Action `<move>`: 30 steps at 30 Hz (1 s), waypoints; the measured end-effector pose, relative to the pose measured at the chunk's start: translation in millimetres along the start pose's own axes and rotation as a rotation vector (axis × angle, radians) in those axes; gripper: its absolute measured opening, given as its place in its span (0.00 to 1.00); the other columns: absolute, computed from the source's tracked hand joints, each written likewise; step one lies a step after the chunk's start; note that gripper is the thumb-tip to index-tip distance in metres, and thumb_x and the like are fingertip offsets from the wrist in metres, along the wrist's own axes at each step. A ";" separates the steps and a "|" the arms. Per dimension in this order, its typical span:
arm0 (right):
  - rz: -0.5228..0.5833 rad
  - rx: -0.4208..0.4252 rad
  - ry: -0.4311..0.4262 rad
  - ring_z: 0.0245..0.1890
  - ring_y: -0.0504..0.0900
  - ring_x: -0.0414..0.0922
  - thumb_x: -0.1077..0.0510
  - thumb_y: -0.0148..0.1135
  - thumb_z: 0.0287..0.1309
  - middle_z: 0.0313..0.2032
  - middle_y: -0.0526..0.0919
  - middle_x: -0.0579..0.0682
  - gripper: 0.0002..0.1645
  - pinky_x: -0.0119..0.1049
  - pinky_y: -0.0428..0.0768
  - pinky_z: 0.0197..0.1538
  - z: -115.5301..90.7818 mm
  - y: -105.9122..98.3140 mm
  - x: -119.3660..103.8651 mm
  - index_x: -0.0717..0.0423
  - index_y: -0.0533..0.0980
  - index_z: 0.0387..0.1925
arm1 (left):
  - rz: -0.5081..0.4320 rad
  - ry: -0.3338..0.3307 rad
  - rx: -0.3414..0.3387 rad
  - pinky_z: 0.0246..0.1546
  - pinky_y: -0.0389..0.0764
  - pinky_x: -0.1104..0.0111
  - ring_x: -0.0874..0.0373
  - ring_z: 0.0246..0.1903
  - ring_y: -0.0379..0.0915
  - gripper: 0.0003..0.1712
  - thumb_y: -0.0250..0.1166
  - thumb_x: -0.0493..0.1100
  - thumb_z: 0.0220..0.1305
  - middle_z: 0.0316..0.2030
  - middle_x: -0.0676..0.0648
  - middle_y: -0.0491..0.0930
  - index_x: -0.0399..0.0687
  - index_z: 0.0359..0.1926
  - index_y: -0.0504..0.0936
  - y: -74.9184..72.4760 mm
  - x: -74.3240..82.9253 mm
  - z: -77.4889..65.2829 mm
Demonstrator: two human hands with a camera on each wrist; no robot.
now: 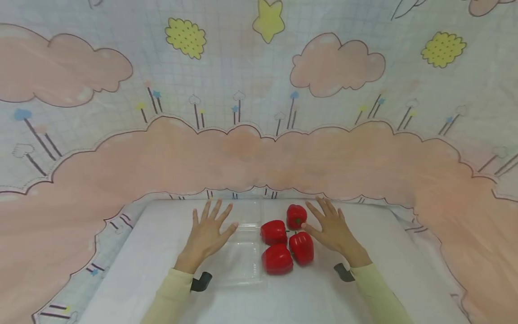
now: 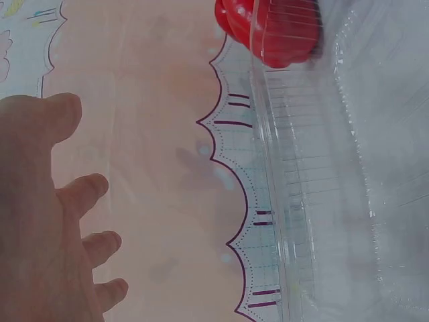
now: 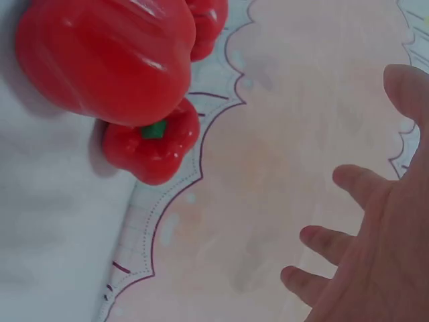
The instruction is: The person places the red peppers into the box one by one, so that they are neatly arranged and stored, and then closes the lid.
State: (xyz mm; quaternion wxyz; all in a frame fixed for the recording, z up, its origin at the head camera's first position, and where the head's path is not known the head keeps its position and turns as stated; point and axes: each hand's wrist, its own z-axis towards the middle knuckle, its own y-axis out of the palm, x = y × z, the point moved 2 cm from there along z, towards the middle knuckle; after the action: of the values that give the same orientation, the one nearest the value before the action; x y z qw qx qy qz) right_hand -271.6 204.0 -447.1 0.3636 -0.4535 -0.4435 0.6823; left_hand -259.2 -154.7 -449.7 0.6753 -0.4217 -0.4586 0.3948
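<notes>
While left hand (image 1: 207,237) and right hand (image 1: 333,230) spread empty, right was nearer: red pepper (image 1: 296,215) by table's (image 1: 133,279) far edge lay just left of that hand.

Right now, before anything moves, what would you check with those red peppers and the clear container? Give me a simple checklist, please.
1. Left grip free: ok, fingers spread, holding nothing.
2. Right grip free: ok, fingers spread; the right wrist view shows a gap between it and the red peppers.
3. All peppers in view: ok, four show in the head view.
4. Peppers well spaced: not ok, they sit crowded together.
5. Clear container unfilled: ok, no pepper shows inside; they lie to its right.
6. Container's lid: cannot tell, the see-through plastic hides which part is which.
</notes>
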 end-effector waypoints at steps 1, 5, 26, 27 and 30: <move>0.003 0.004 0.000 0.76 0.47 0.64 0.31 0.54 0.60 0.77 0.50 0.59 0.48 0.76 0.47 0.71 -1.1 0.3 0.7 0.43 0.55 0.76 | 0.001 -0.001 0.003 0.72 0.35 0.30 0.39 0.78 0.33 0.39 0.46 0.71 0.68 0.78 0.44 0.48 0.64 0.75 0.57 -0.1 -0.1 0.1; 0.023 0.017 0.001 0.76 0.48 0.64 0.33 0.56 0.60 0.77 0.50 0.59 0.48 0.75 0.48 0.71 -5.0 1.5 3.0 0.44 0.54 0.76 | -0.011 0.008 0.022 0.72 0.36 0.30 0.38 0.78 0.34 0.39 0.47 0.69 0.69 0.77 0.43 0.49 0.62 0.75 0.58 -0.5 -0.8 -0.5; 0.291 -0.052 0.110 0.75 0.54 0.61 0.41 0.60 0.62 0.76 0.54 0.55 0.46 0.72 0.65 0.66 -28.0 21.9 14.5 0.40 0.52 0.76 | -0.088 -0.022 0.072 0.71 0.54 0.34 0.36 0.76 0.42 0.37 0.51 0.60 0.72 0.77 0.39 0.49 0.53 0.76 0.57 1.8 -19.8 -22.5; 0.302 -0.059 0.116 0.75 0.54 0.61 0.40 0.60 0.62 0.76 0.54 0.55 0.46 0.72 0.65 0.66 -28.9 23.5 14.8 0.40 0.52 0.76 | -0.091 -0.026 0.076 0.71 0.55 0.35 0.36 0.76 0.43 0.37 0.52 0.60 0.72 0.77 0.39 0.49 0.53 0.76 0.57 2.5 -21.5 -24.1; 0.330 -0.084 0.147 0.75 0.54 0.60 0.40 0.60 0.62 0.76 0.54 0.54 0.45 0.72 0.65 0.67 -31.6 28.3 15.1 0.39 0.53 0.76 | -0.101 -0.042 0.082 0.69 0.57 0.34 0.35 0.75 0.45 0.37 0.53 0.59 0.71 0.77 0.39 0.51 0.51 0.76 0.58 5.2 -26.8 -28.7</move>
State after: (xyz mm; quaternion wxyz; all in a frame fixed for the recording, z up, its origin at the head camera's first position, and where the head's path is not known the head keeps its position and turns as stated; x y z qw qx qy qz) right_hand -249.5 216.6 -484.2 0.2591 -0.5836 -0.3635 0.6784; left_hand -239.8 -183.6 -468.7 0.7014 -0.3614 -0.4769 0.3873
